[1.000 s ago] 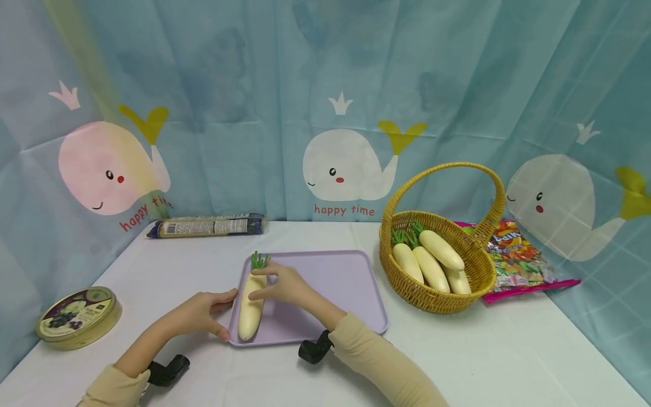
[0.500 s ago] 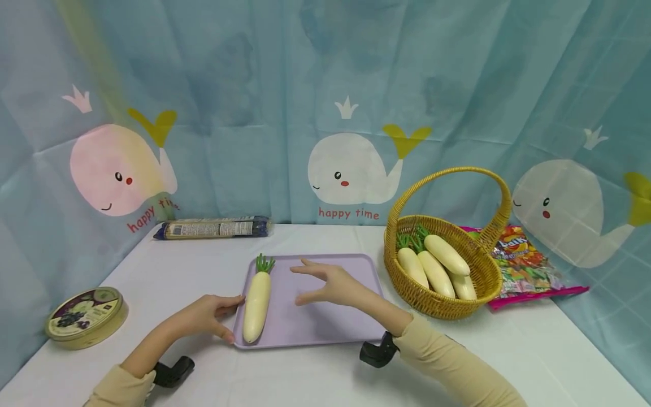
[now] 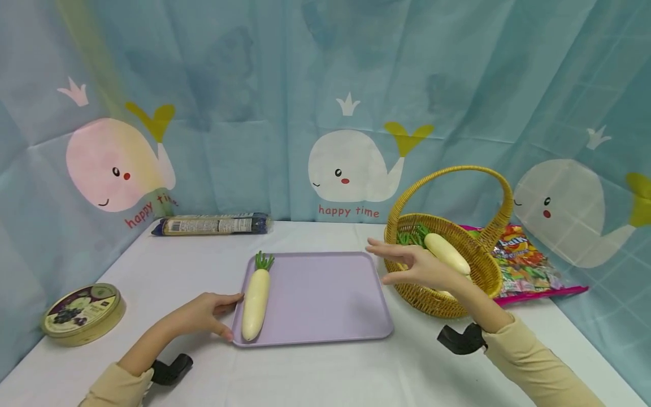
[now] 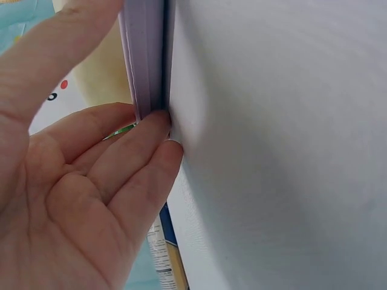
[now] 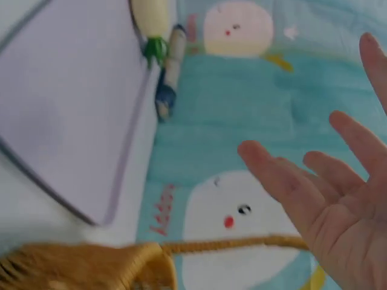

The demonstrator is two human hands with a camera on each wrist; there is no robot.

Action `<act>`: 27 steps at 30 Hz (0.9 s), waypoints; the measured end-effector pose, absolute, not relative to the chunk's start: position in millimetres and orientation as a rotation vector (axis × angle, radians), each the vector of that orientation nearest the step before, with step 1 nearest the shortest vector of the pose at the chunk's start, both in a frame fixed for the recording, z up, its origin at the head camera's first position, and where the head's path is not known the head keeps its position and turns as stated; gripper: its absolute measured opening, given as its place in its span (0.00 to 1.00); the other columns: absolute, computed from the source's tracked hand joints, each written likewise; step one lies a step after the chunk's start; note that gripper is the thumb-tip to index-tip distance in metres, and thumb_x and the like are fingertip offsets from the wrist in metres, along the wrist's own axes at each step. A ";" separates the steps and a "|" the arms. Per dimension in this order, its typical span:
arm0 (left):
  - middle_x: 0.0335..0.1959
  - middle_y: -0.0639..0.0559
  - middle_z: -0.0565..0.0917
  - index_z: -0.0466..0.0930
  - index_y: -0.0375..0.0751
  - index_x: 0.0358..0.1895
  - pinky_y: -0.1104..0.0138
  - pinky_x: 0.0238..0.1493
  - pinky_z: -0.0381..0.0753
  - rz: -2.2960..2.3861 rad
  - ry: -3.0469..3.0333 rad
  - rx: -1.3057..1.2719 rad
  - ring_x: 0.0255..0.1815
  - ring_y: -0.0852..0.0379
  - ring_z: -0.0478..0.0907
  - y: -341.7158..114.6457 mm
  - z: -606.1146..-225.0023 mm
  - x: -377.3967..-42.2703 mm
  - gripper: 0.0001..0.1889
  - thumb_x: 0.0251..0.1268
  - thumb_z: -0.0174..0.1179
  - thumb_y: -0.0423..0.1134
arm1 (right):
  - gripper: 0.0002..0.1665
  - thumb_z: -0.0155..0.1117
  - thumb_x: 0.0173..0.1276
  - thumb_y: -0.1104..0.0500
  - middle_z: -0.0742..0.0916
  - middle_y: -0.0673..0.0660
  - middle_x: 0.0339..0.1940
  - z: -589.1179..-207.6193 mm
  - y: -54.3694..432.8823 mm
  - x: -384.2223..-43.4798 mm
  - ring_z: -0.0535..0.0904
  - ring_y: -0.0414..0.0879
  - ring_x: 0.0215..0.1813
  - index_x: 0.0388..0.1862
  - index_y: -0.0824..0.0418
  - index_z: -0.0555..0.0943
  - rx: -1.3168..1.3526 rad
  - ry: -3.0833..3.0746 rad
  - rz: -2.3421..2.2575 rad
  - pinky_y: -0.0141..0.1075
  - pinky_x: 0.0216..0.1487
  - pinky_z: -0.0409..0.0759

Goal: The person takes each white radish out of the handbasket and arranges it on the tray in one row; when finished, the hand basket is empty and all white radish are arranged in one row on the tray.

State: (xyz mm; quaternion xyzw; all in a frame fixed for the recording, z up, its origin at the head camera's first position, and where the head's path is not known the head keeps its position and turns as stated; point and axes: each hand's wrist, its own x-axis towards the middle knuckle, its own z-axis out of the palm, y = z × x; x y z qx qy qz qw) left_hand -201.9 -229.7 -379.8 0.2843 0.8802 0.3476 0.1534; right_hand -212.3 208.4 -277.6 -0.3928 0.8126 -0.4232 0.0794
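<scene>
A white radish with green leaf stubs (image 3: 256,305) lies lengthwise along the left side of a lilac tray (image 3: 325,299). My left hand (image 3: 200,316) touches the tray's left edge with relaxed fingers, the thumb near its front corner. In the left wrist view the fingertips meet the tray's rim (image 4: 144,66). Holding nothing, my right hand (image 3: 424,270) is in the air with spread fingers, in front of the wicker basket (image 3: 419,298). A white radish (image 3: 447,252) shows above the hand in the basket; others there are mostly hidden behind it.
A long wrapped packet (image 3: 211,224) lies at the back left. The round tin (image 3: 83,314) stands at the far left. Behind the basket's right side lies a bright candy bag (image 3: 529,265). A whale-print curtain (image 3: 244,169) encloses the table, and the basket's tall handle (image 3: 458,168) arches up.
My right hand has let go of the radish on the tray and moved right, across the tray to the basket. The left hand has stayed at the tray's left edge.
</scene>
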 end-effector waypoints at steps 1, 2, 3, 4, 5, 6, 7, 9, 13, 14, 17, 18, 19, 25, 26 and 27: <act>0.57 0.25 0.63 0.60 0.17 0.58 0.55 0.52 0.68 0.992 2.525 0.814 0.56 0.35 0.65 -229.6 -379.1 -201.7 0.48 0.35 0.71 0.48 | 0.34 0.63 0.59 0.63 0.62 0.55 0.67 -273.3 215.1 -213.4 0.57 0.48 0.66 0.65 0.63 0.65 -1.171 2.449 -1.257 0.43 0.61 0.62; 0.57 0.24 0.63 0.60 0.17 0.58 0.55 0.52 0.68 0.991 2.526 0.813 0.55 0.35 0.65 -229.5 -378.4 -201.4 0.48 0.35 0.71 0.48 | 0.34 0.62 0.60 0.64 0.61 0.56 0.68 -269.3 221.8 -214.3 0.56 0.49 0.66 0.65 0.63 0.64 -1.156 2.458 -1.256 0.43 0.61 0.62; 0.57 0.25 0.63 0.60 0.17 0.58 0.54 0.52 0.68 0.986 2.530 0.815 0.55 0.35 0.65 -229.8 -378.2 -201.0 0.48 0.35 0.71 0.48 | 0.34 0.61 0.61 0.64 0.61 0.57 0.68 -265.5 227.9 -215.5 0.57 0.50 0.66 0.66 0.65 0.62 -1.151 2.470 -1.253 0.42 0.61 0.62; 0.57 0.25 0.63 0.60 0.17 0.58 0.54 0.52 0.68 0.985 2.531 0.816 0.55 0.35 0.66 -230.0 -378.1 -200.9 0.48 0.35 0.71 0.48 | 0.34 0.60 0.62 0.64 0.61 0.58 0.68 -262.1 234.2 -217.0 0.57 0.50 0.66 0.66 0.65 0.61 -1.147 2.492 -1.239 0.42 0.61 0.62; 0.57 0.24 0.63 0.61 0.17 0.58 0.54 0.52 0.68 0.984 2.531 0.819 0.55 0.35 0.66 -230.1 -378.2 -201.0 0.48 0.35 0.71 0.48 | 0.34 0.59 0.62 0.64 0.60 0.59 0.68 -259.4 240.5 -218.7 0.57 0.50 0.66 0.66 0.65 0.61 -1.132 2.504 -1.242 0.40 0.61 0.62; 0.56 0.25 0.63 0.61 0.17 0.58 0.54 0.51 0.68 0.980 2.534 0.824 0.55 0.35 0.66 -230.1 -378.5 -201.3 0.48 0.35 0.71 0.48 | 0.34 0.59 0.63 0.64 0.60 0.59 0.68 -257.0 247.1 -220.3 0.57 0.50 0.66 0.66 0.65 0.60 -1.118 2.517 -1.242 0.39 0.61 0.63; 0.56 0.25 0.64 0.61 0.17 0.58 0.53 0.52 0.68 0.974 2.538 0.832 0.55 0.35 0.66 -229.8 -378.8 -202.1 0.48 0.35 0.71 0.48 | 0.34 0.58 0.63 0.64 0.60 0.59 0.68 -255.4 253.6 -221.8 0.56 0.50 0.66 0.67 0.65 0.59 -1.088 2.513 -1.254 0.37 0.60 0.64; 0.56 0.25 0.64 0.61 0.18 0.58 0.53 0.52 0.67 0.970 2.546 0.846 0.55 0.35 0.66 -229.6 -380.2 -203.1 0.48 0.35 0.70 0.48 | 0.34 0.56 0.65 0.65 0.58 0.61 0.69 -255.5 267.2 -228.4 0.55 0.52 0.67 0.68 0.66 0.57 -1.032 2.461 -1.316 0.36 0.57 0.67; 0.57 0.25 0.64 0.61 0.18 0.58 0.53 0.53 0.67 0.966 2.550 0.838 0.55 0.36 0.66 -229.4 -381.5 -202.8 0.48 0.35 0.70 0.49 | 0.34 0.52 0.67 0.65 0.53 0.61 0.70 -260.4 289.8 -246.8 0.52 0.55 0.67 0.69 0.64 0.54 -0.878 2.356 -1.439 0.40 0.53 0.73; 0.57 0.25 0.63 0.61 0.17 0.58 0.53 0.52 0.67 0.970 2.546 0.833 0.55 0.35 0.65 -229.3 -381.1 -202.8 0.48 0.35 0.70 0.48 | 0.33 0.52 0.67 0.65 0.52 0.61 0.71 -261.6 294.7 -252.2 0.52 0.56 0.67 0.69 0.65 0.53 -0.849 2.345 -1.459 0.41 0.52 0.73; 0.57 0.25 0.63 0.60 0.17 0.58 0.54 0.52 0.68 0.984 2.528 0.818 0.55 0.35 0.65 -229.2 -380.1 -202.0 0.49 0.34 0.70 0.48 | 0.34 0.54 0.67 0.63 0.52 0.61 0.70 -262.8 305.3 -266.2 0.50 0.58 0.67 0.69 0.65 0.54 -0.798 2.397 -1.456 0.40 0.52 0.73; 0.57 0.25 0.63 0.60 0.17 0.58 0.54 0.52 0.68 0.981 2.529 0.815 0.55 0.35 0.65 -228.8 -379.8 -201.7 0.49 0.34 0.70 0.49 | 0.35 0.55 0.66 0.62 0.52 0.60 0.70 -262.8 308.1 -270.4 0.50 0.58 0.67 0.69 0.64 0.54 -0.782 2.427 -1.445 0.40 0.52 0.73; 0.57 0.25 0.63 0.60 0.17 0.58 0.54 0.52 0.67 0.981 2.528 0.814 0.55 0.35 0.65 -228.6 -379.7 -201.5 0.49 0.34 0.70 0.49 | 0.35 0.55 0.66 0.61 0.52 0.60 0.70 -262.9 310.7 -274.3 0.50 0.58 0.67 0.69 0.63 0.54 -0.767 2.467 -1.428 0.39 0.51 0.73; 0.57 0.26 0.63 0.61 0.18 0.58 0.53 0.53 0.66 0.972 2.540 0.810 0.56 0.36 0.65 -226.9 -378.8 -202.1 0.48 0.34 0.70 0.49 | 0.37 0.59 0.63 0.54 0.51 0.58 0.71 -267.9 323.2 -295.4 0.52 0.59 0.67 0.69 0.56 0.58 -0.646 2.682 -1.232 0.48 0.56 0.68; 0.57 0.26 0.63 0.61 0.18 0.58 0.53 0.53 0.66 0.970 2.545 0.811 0.56 0.36 0.65 -226.7 -378.6 -202.6 0.48 0.34 0.71 0.48 | 0.37 0.60 0.62 0.52 0.51 0.58 0.71 -270.1 325.3 -298.7 0.52 0.59 0.66 0.69 0.55 0.59 -0.627 2.707 -1.184 0.51 0.57 0.66; 0.57 0.26 0.63 0.61 0.18 0.58 0.54 0.54 0.66 0.973 2.546 0.811 0.56 0.36 0.65 -226.7 -378.5 -203.1 0.48 0.34 0.71 0.48 | 0.38 0.60 0.62 0.51 0.51 0.59 0.71 -272.2 327.4 -301.8 0.52 0.61 0.66 0.69 0.56 0.59 -0.628 2.730 -1.125 0.54 0.57 0.64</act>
